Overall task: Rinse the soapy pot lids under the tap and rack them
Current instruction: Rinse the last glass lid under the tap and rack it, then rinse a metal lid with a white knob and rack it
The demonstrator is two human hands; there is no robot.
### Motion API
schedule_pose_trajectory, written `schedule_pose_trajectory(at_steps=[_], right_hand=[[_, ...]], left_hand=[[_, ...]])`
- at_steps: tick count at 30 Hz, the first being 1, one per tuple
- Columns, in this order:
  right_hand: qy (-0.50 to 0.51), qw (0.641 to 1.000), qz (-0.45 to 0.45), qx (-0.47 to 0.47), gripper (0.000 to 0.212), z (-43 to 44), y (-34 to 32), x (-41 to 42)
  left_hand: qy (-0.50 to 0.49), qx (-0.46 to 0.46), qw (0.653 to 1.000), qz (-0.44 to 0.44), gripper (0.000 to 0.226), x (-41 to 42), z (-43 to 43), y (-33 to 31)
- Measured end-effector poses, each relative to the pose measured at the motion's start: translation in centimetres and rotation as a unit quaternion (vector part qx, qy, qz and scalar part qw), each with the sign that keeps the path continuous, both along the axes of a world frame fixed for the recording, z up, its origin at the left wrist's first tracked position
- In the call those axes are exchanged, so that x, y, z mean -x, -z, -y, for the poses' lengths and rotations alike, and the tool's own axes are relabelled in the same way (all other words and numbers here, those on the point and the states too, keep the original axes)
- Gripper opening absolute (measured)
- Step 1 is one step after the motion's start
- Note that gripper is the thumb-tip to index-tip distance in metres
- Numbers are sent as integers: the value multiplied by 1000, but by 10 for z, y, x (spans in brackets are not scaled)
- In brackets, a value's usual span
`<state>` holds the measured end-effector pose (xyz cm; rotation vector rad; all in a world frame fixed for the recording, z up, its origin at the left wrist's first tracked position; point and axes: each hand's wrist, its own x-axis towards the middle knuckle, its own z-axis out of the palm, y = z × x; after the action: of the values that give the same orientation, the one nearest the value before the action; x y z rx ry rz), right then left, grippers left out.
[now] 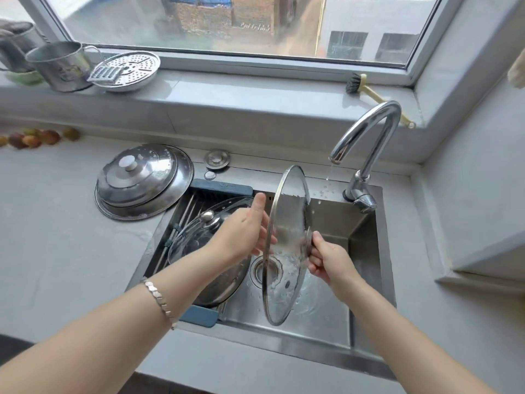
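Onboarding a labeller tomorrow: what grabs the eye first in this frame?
A glass lid held on edge over the sink, right hand gripping its knob and left hand flat against its other face, just left of the trickling tap. Then a second glass lid on the rack at the sink's left, and a steel lid on the counter beyond.

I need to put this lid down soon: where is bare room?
Bare: the counter left of the sink, in front of the steel lid; the sink floor under the held lid, right of the rack. Crowded: the rack, mostly covered by a glass lid.
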<state>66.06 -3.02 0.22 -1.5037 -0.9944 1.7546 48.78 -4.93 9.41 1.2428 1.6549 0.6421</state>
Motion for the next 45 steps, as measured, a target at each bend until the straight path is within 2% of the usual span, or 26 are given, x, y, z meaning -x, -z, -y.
schedule_pose_trajectory(at_steps=[5,10,12,15,20,25,31,35,38,43,45], right_hand=[[2,999,36,-30,48,9,-9,11],[-10,993,98,-69,50,21,-17,33],[-49,980,169,-96,56,21,-22,44],[-140,915,350,-146,58,9,-44,70],[-285,752,573,-158,47,-30,-81,141],[-359,649,654,-148,30,-62,-68,210],[-410,567,705,-117,19,-78,-32,265],[-426,546,709,-132,9,-85,-16,289],[-432,548,701,-144,2,-86,-7,305],[-412,575,693,-139,9,-89,0,310],[-406,580,689,-152,21,-85,2,306]], left_hand=[[9,28,996,-85,23,50,18,26],[14,57,994,-95,17,99,32,38],[9,68,994,-88,17,118,37,43],[-10,69,993,-93,19,150,38,50],[-29,55,995,-75,16,199,38,60],[-41,62,996,-54,15,235,35,74],[-61,79,995,-15,16,263,25,83],[-67,74,995,-4,19,275,17,88],[-62,74,995,-5,19,282,12,91],[-67,86,994,-6,16,292,0,106],[-59,94,994,-11,16,293,-8,111]])
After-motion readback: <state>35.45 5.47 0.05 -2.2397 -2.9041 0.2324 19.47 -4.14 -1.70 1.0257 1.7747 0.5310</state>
